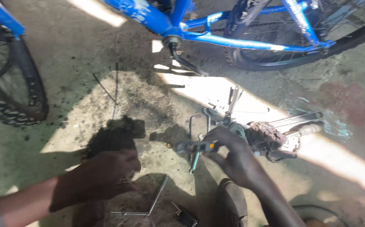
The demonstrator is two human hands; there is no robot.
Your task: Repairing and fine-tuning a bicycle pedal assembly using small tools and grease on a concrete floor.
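Right hand (233, 157) pinches a grey screwdriver (195, 146); left hand (102, 176), fingers curled, rests on the concrete floor (77, 84).

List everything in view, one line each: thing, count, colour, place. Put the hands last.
Bicycle frame: one, blue, across the top.
Rear wheel: one, black tyre, top right.
Front wheel: one, black knobbly tyre, left edge.
Crank arm: one, black, hanging below the frame.
Cables: thin, black, on the concrete floor at centre left.
Three-way wrench: one, metal, bottom centre.
Pile of metal tools and parts: grey and rusty, centre right.
Tool: one, grey with a yellow spot, in the right hand.
Left hand: lower left, on the floor by a dark patch.
Right hand: centre, gripping the tool.
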